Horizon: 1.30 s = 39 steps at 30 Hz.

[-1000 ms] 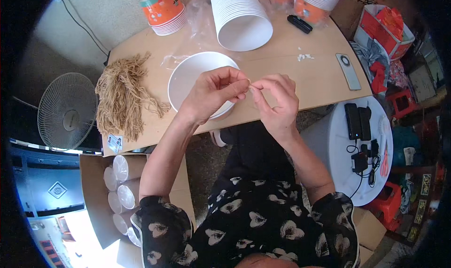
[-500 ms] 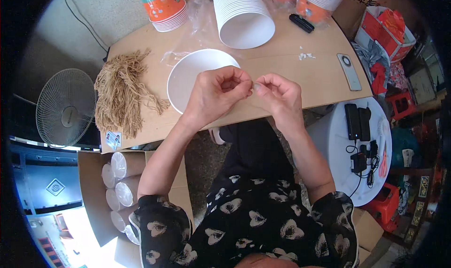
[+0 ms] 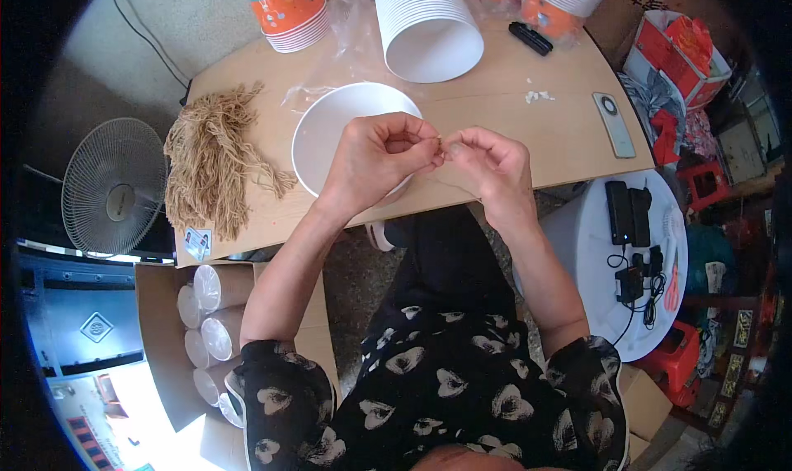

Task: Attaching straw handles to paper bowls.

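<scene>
Bowl (image 3: 328,129) first, since everything's kinda laid out around it: plain white, mouth up on the table (image 3: 487,104), right by the edge nearest the person, so I'd guess it sits there to be an easy reach. The left hand (image 3: 371,162) is up in front of the bowl's near right part, hiding some of the rim, and the right hand (image 3: 502,170) is just to the right of the bowl. On both, thumb and forefinger are pinched together, tips meeting or almost meeting the other hand's. Whatever's in that pinch is too tiny for me to make out from here, but a fingertip grip makes sense for something small and fiddly, way more control than a full fist. The heap of tan string (image 3: 213,162) is left of the bowl, probably kept there so the strands don't get under the hands. Beyond the bowl and a bit right is a stack of white tubs (image 3: 417,13), nested, I assume to save space. Farther right of the bowl there are white crumbs (image 3: 540,97), then a phone (image 3: 614,124), likely parked well clear of the elbows.
</scene>
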Available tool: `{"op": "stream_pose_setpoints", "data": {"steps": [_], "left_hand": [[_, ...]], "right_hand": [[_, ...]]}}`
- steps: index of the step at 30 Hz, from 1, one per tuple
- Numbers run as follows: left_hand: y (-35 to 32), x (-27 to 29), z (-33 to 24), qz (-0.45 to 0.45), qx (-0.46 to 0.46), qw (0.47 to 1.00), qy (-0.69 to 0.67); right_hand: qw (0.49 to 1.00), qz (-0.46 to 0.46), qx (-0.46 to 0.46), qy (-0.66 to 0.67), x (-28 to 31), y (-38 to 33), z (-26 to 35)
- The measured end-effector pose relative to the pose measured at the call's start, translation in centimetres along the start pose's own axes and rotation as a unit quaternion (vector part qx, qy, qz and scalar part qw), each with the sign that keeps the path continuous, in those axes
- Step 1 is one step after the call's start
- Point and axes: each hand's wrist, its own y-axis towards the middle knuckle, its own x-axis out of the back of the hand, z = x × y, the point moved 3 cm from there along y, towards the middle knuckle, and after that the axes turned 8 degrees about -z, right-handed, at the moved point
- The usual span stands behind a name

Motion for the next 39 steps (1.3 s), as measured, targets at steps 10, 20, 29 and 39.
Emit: {"op": "stream_pose_setpoints", "data": {"steps": [10, 20, 29, 39], "left_hand": [[0.0, 0.0, -0.3, 0.001, 0.021, 1.0, -0.017], [-0.1, 0.3, -0.5, 0.018, 0.013, 1.0, 0.011], [-0.1, 0.6, -0.5, 0.05, 0.032, 0.998, 0.019], [-0.1, 0.9, -0.2, 0.075, 0.06, 0.995, -0.039]], "right_hand": [[0.999, 0.011, 0.029, -0.035, 0.1, -0.1, 0.1], [0.999, 0.016, 0.028, -0.041, 0.1, -0.4, 0.4], [0.994, 0.02, 0.083, -0.067, 0.3, -0.6, 1.0], [0.996, -0.003, 0.059, -0.069, 0.1, -0.5, 0.3]]}}
